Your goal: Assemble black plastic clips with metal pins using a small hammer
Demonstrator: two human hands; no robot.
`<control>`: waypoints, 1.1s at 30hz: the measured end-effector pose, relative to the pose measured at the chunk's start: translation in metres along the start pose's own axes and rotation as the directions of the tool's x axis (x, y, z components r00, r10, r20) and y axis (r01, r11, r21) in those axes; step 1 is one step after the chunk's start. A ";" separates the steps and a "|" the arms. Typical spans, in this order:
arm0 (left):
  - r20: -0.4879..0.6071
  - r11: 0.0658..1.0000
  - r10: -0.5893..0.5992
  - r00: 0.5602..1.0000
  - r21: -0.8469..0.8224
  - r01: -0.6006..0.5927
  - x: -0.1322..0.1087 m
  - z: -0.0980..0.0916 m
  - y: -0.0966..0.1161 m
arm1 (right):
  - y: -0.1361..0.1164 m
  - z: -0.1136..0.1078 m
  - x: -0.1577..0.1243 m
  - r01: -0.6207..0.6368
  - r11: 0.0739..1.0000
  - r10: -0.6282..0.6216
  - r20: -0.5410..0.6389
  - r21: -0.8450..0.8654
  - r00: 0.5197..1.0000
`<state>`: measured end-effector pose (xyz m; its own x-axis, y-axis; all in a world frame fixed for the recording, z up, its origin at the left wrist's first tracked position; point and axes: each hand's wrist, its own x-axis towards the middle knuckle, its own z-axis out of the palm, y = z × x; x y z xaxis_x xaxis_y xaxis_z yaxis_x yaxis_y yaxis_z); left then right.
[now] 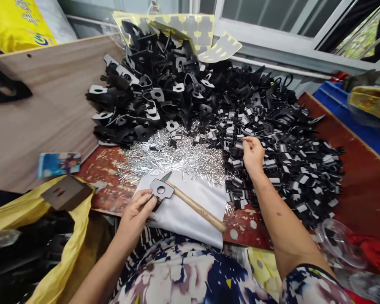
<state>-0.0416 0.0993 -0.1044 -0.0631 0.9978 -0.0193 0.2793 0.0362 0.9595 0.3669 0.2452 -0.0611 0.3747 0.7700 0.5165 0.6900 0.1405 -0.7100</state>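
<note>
My left hand [137,211] pinches a black flat part with a grey padded face and a round hole [161,190], holding it on a white cloth [190,211]. A wooden-handled hammer [196,207] lies across that cloth beside the part. My right hand [252,154] reaches into a heap of small black clips with silver bands [285,147]; its fingers are curled and pinch at one of them. A spread of small silver pins [177,156] lies between the two hands.
A tall pile of larger black parts [152,84] rises at the back. A wooden board [50,105] leans at left, above a yellow bag [63,236] with a brown block. Yellow backing sheets [196,29] stand behind. A blue crate [351,109] sits at right.
</note>
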 end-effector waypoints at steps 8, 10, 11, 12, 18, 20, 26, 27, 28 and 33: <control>0.025 0.971 -0.138 0.990 -0.194 0.140 -0.008 0.003 0.013 | -0.072 -0.004 -0.083 0.371 0.928 -0.311 0.519 -0.014 0.796; 0.086 0.974 -0.109 0.990 -0.188 0.123 -0.011 0.006 0.019 | -0.087 0.004 -0.111 0.558 0.829 -0.390 0.674 -0.039 0.627; 0.114 0.976 -0.097 0.989 -0.185 0.117 -0.012 0.007 0.022 | -0.092 0.009 -0.123 0.624 0.780 -0.408 0.719 -0.046 0.563; 0.136 0.975 -0.094 0.986 -0.190 0.119 -0.013 0.008 0.025 | -0.095 0.013 -0.131 0.665 0.745 -0.410 0.748 -0.056 0.522; 0.184 0.899 -0.178 0.967 -0.369 0.235 -0.019 0.005 0.027 | -0.084 0.009 -0.136 0.579 0.811 -0.339 0.746 -0.076 0.574; 0.216 0.850 -0.207 0.954 -0.443 0.285 -0.022 0.007 0.026 | -0.082 -0.001 -0.135 0.497 0.868 -0.352 0.702 -0.004 0.620; 0.437 0.759 -0.202 0.877 -0.496 0.422 -0.021 0.033 0.038 | -0.106 -0.001 -0.156 0.259 0.943 -0.326 0.419 0.210 0.848; 0.453 0.744 -0.193 0.870 -0.511 0.431 -0.020 0.039 0.042 | -0.112 0.002 -0.161 0.248 0.941 -0.324 0.402 0.231 0.856; 0.460 0.729 -0.182 0.869 -0.530 0.434 -0.019 0.044 0.045 | -0.117 0.005 -0.165 0.244 0.938 -0.328 0.397 0.248 0.857; 0.458 0.694 -0.139 0.878 -0.587 0.417 -0.016 0.057 0.055 | -0.131 0.012 -0.176 0.264 0.923 -0.359 0.373 0.281 0.856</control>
<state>0.0292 0.0889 -0.0668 0.3450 0.8960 -0.2794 -0.3954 0.4087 0.8226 0.2028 0.0987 -0.0643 -0.1581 0.8406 0.5181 0.5614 0.5081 -0.6532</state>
